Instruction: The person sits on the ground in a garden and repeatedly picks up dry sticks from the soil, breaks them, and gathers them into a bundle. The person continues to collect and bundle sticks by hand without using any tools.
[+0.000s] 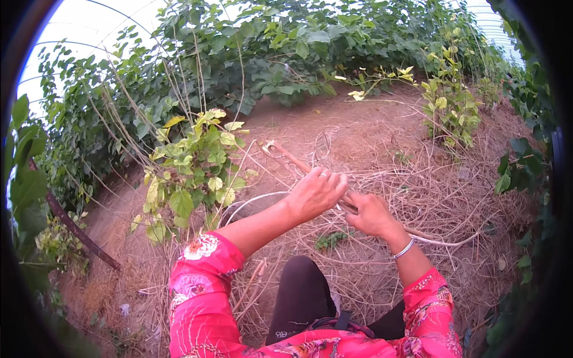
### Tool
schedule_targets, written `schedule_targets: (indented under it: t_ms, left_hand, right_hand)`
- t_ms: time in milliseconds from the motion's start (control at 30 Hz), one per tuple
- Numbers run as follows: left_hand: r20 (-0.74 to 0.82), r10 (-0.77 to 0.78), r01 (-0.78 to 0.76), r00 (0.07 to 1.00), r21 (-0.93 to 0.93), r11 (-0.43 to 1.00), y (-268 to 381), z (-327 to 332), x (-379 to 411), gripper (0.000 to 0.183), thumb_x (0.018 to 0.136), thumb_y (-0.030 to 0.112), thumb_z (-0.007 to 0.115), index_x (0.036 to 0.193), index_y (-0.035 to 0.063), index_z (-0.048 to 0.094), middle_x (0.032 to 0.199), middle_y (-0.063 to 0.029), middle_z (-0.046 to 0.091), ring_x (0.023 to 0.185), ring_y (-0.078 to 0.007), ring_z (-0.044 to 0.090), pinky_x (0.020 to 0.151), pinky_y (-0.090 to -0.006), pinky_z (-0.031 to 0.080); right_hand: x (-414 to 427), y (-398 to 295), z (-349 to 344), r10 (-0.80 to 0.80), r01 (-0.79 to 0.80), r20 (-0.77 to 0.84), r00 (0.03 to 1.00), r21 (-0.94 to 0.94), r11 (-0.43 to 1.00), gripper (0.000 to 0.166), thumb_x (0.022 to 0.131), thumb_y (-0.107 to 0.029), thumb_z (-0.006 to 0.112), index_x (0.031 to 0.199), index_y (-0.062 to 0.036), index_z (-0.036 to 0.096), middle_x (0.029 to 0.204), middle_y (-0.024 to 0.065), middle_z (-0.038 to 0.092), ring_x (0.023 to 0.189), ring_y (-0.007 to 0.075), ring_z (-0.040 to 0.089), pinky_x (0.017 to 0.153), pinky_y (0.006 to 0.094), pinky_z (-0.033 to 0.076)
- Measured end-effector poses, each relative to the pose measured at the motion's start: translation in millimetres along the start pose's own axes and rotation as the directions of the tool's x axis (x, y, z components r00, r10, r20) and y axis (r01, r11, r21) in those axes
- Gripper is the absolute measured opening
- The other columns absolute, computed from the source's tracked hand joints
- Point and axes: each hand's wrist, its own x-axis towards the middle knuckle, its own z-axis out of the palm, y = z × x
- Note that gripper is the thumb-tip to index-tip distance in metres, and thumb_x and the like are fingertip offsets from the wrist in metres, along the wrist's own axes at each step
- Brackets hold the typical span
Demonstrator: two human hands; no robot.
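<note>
My left hand [317, 191], with a ring on one finger, is closed around a bundle of dry brown stems [293, 159]. The bundle points up and to the left, away from me. Close by on the right, my right hand [370, 215] grips the same bundle lower down; a silver bangle sits at its wrist. Past this hand a pale, bent stem [447, 244] sticks out to the right. Fingers hide the middle of the bundle, so I cannot tell whether anything else is held there.
Dry cut vines [416, 188] cover the soil ahead and to the right. A leafy yellow-green plant [197, 174] stands left of my arm, with another [450, 103] farther right. Dense climbing vines [286, 49] rise behind, beneath curved hoops [123, 18]. My dark-clad knee [302, 286] is below.
</note>
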Motion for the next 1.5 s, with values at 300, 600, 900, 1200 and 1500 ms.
schedule_targets:
  t_ms: [300,600,900,1200,1500]
  left_hand:
    - [-0.058,-0.074,0.076,0.996,0.032,0.997,4.5,-18.0,-30.2,0.021,0.078,0.019,0.055,0.094,0.0051,0.053,0.078,-0.0049,0.055,0.074,-0.0189,0.061,0.063,-0.0312,0.045]
    - [0.285,-0.234,0.239,0.929,0.020,0.971,-32.1,-39.2,-81.9,0.012,0.075,0.014,0.059,0.079,0.0074,0.050,0.069,-0.0079,0.057,0.060,-0.0248,0.063,0.058,-0.0386,0.049]
    - [0.031,-0.916,0.858,0.400,0.337,0.386,-56.5,-209.9,-261.4,0.018,0.071,0.017,0.069,0.075,0.0074,0.054,0.057,-0.0075,0.058,0.052,-0.0248,0.059,0.050,-0.0339,0.045]
    - [0.058,-0.822,0.747,-0.566,0.458,-0.482,128.0,-206.8,-529.7,0.044,0.063,0.035,0.072,0.092,0.0025,0.068,0.083,-0.0225,0.067,0.081,-0.0376,0.066,0.073,-0.0456,0.052]
    - [0.293,-0.621,0.660,-0.727,0.550,-0.513,166.8,-111.6,-566.1,0.104,0.065,0.056,0.075,0.140,0.0015,0.028,0.133,-0.0263,0.046,0.118,-0.0391,0.051,0.097,-0.0475,0.042]
  right_hand:
    - [4.5,-18.5,4.8,-0.131,0.131,0.076,0.988,0.003,0.991,0.027,0.072,-0.017,0.061,0.095,-0.0063,0.057,0.074,0.0186,0.063,0.074,0.0391,0.062,0.069,0.0480,0.049]
    - [9.0,-55.1,0.2,-0.456,0.431,-0.155,0.877,-0.167,0.887,0.049,0.072,-0.030,0.074,0.112,-0.0073,0.055,0.107,0.0138,0.061,0.105,0.0297,0.057,0.096,0.0472,0.039]
    - [-4.1,-32.2,-21.1,-0.332,0.367,-0.542,0.772,-0.045,0.929,0.045,0.079,-0.003,0.064,0.122,-0.0016,0.052,0.130,0.0165,0.052,0.122,0.0303,0.049,0.105,0.0428,0.036]
    - [-3.1,-14.8,44.5,-0.064,0.165,-0.340,0.938,0.275,0.947,0.040,0.083,-0.001,0.059,0.122,-0.0004,0.051,0.131,0.0150,0.050,0.103,0.0225,0.058,0.091,0.0347,0.047]
    - [10.2,-33.0,81.1,-0.109,0.138,-0.144,0.983,0.205,0.969,0.039,0.080,0.001,0.057,0.119,0.0006,0.051,0.131,0.0159,0.050,0.087,0.0175,0.062,0.081,0.0303,0.050]
